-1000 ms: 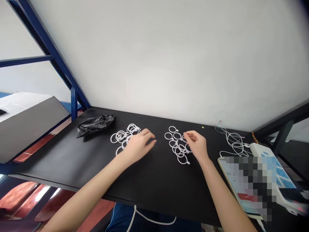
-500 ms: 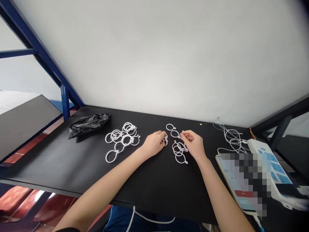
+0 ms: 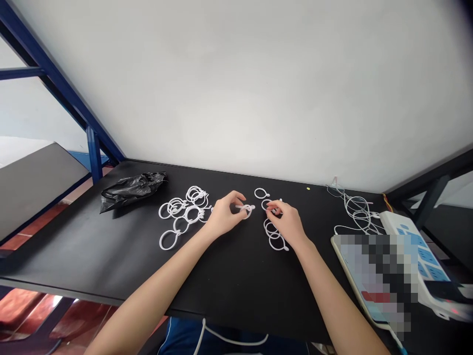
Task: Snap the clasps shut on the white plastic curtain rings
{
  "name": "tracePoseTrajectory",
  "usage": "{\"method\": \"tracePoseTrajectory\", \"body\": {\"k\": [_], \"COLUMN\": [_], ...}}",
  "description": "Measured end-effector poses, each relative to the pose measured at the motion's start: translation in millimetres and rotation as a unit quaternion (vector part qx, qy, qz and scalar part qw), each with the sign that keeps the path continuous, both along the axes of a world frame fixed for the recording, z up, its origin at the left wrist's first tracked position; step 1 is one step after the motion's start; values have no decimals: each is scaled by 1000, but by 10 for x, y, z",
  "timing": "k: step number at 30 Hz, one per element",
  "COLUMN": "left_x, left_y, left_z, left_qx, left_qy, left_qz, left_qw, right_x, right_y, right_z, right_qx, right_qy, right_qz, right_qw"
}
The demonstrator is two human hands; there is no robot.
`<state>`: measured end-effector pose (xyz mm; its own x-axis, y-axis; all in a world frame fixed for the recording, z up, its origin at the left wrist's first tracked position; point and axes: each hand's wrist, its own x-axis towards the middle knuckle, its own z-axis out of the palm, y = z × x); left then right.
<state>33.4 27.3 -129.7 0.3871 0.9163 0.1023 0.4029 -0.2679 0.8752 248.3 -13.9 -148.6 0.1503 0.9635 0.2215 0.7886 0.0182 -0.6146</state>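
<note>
My left hand (image 3: 227, 212) is open, thumb and forefinger apart around a couple of overlapping white curtain rings (image 3: 248, 215). The thumb touches their edge. To its right, my right hand (image 3: 284, 219) pinches the rim of a white curtain ring (image 3: 263, 203) between thumb and fingertips. Another single ring (image 3: 260, 193), with a small tab, lies just beyond it. Below the right hand, several overlapping rings (image 3: 276, 241) rest on the black table, partly covered by the fingers. A larger spread of similar rings (image 3: 181, 224) lies left of my left hand.
A crumpled black plastic bag (image 3: 133, 191) lies at the table's (image 3: 229, 286) back left. On the right are a phone (image 3: 364, 281), a white power strip (image 3: 416, 256) and tangled white cables (image 3: 356, 212). A pale wall (image 3: 236, 98) rises behind the table.
My left hand has shifted left and its fingers have spread, with the rings between them moving left too. My right hand has moved left, onto another ring.
</note>
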Motion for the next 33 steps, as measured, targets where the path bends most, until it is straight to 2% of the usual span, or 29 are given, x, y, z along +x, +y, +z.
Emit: {"method": "tracePoseTrajectory", "body": {"k": [4,8,11,16,20,24,28,33], "left_x": [-27,-36,-45,-31,-10,-5,-14,-50], "left_y": [39,82,93,61,26,9,22,50], "left_z": [-37,-88,-96,-54,-4,8,-21,-45], "left_qx": [-85,-208,-265,-287,-317,-333,-340,-373], "left_qy": [-91,-184,-222,-246,-267,-280,-292,-324], "left_qz": [24,4,-9,-12,-26,-46,-43,-23], "left_qw": [992,961,938,926,910,899,893,869], "right_x": [-80,-135,-156,-202,-309,-426,-432,-231], "right_y": [-10,-30,-35,-80,-129,-154,-150,56], "right_z": [17,28,47,83,82,59,58,86], "right_qx": [-15,-16,3,40,59,72,87,92], "right_qy": [-24,-30,-14,78,148,172,181,151], "right_qz": [18,37,42,47,118,175,159,79], "right_qw": [999,999,999,995,980,967,967,981]}}
